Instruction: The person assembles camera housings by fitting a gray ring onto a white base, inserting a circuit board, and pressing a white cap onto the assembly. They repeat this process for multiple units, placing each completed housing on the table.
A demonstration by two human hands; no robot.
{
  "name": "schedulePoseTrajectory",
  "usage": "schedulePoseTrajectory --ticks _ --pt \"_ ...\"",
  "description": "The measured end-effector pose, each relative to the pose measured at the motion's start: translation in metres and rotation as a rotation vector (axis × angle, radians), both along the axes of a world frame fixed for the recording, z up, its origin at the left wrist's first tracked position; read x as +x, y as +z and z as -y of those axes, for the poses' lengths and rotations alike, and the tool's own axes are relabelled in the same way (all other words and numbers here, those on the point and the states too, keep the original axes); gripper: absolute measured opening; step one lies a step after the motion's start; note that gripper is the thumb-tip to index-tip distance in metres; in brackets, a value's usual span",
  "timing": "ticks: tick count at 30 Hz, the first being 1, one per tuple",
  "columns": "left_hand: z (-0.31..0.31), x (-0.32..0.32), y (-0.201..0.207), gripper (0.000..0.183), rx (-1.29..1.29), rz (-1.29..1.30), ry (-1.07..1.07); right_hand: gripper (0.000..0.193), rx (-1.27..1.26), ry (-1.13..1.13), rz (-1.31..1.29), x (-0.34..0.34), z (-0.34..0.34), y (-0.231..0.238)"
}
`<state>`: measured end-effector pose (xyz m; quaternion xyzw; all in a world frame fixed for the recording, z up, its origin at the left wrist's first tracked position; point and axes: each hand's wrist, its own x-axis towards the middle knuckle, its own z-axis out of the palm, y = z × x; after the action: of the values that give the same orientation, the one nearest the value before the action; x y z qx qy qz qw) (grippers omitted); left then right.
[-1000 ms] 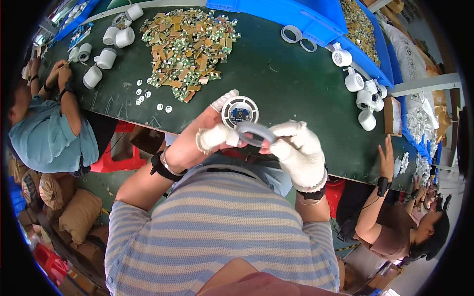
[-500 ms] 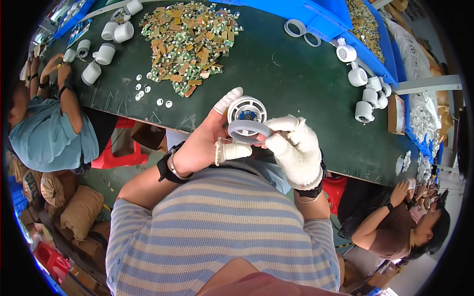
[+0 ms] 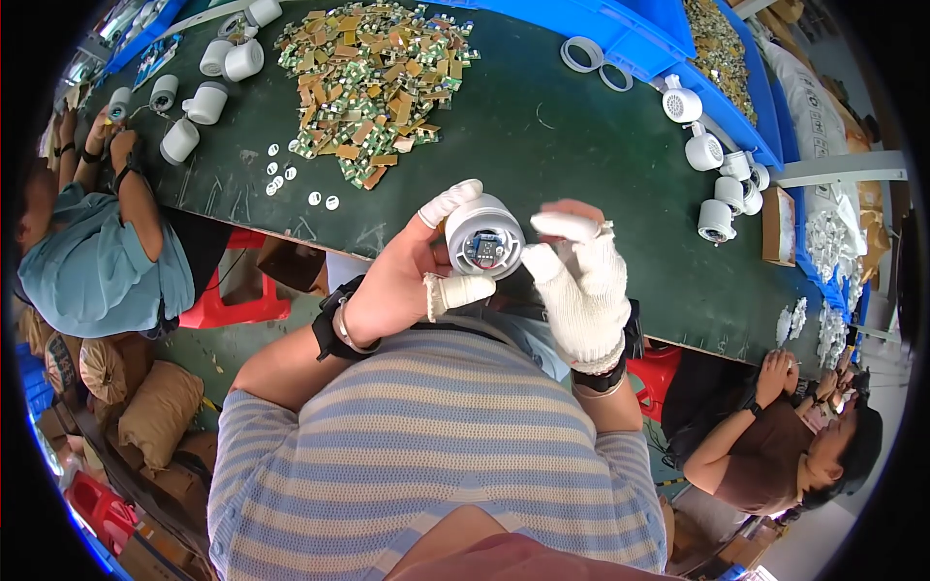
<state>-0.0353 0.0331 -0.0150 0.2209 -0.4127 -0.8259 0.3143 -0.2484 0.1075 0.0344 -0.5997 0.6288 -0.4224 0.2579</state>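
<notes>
My left hand (image 3: pixel 402 274), with white covers on the thumb and a finger, grips a round white housing (image 3: pixel 477 213) by its side. The housing's open end is tilted toward me and shows a small circuit board (image 3: pixel 487 249) with a blue patch inside. A pale ring (image 3: pixel 492 275) sits around that open end. My right hand (image 3: pixel 586 290), in a white knitted glove with some fingertips bare, is just right of the housing. Its fingers are apart and nothing shows between them; the thumb tip is close to the housing's edge, and I cannot tell whether it touches.
Beyond my hands a pile of small circuit boards (image 3: pixel 373 82) lies on the green table (image 3: pixel 542 145). Small white discs (image 3: pixel 281 174) lie near it. White housings (image 3: pixel 205 104) stand left, more (image 3: pixel 717 208) right. Two rings (image 3: pixel 581 55) lie by a blue bin (image 3: pixel 620 34). People work on both sides.
The grey ring that my right hand held in front of the housing now sits at its open end. My right hand has let go and opened. The housing has tipped toward me.
</notes>
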Motion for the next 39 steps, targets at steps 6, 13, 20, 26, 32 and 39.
schedulePoseTrajectory --ticks 6,13,20,26,32,39 --pt "-0.010 -0.007 -0.007 0.089 -0.271 0.010 -0.076 0.051 -0.047 0.166 -0.018 0.012 0.022 -0.010" --pt "-0.009 -0.004 -0.012 0.083 -0.393 0.113 -0.097 0.036 -0.180 0.112 -0.091 0.018 0.034 -0.028" --pt "0.073 0.042 0.004 0.037 -1.320 0.961 0.406 0.034 0.262 -0.075 -0.301 -0.062 0.052 -0.030" --pt "0.126 0.045 -0.015 0.014 -1.442 1.145 0.353 0.017 -0.292 -0.059 -0.457 -0.064 0.067 -0.028" --pt "0.103 0.039 0.002 0.018 -0.555 0.777 0.406 0.022 -0.220 -0.110 -0.676 -0.025 0.008 -0.027" --pt "0.066 0.019 0.002 0.038 0.192 0.057 0.152 0.013 -0.294 -0.174 -0.725 -0.027 0.013 -0.053"
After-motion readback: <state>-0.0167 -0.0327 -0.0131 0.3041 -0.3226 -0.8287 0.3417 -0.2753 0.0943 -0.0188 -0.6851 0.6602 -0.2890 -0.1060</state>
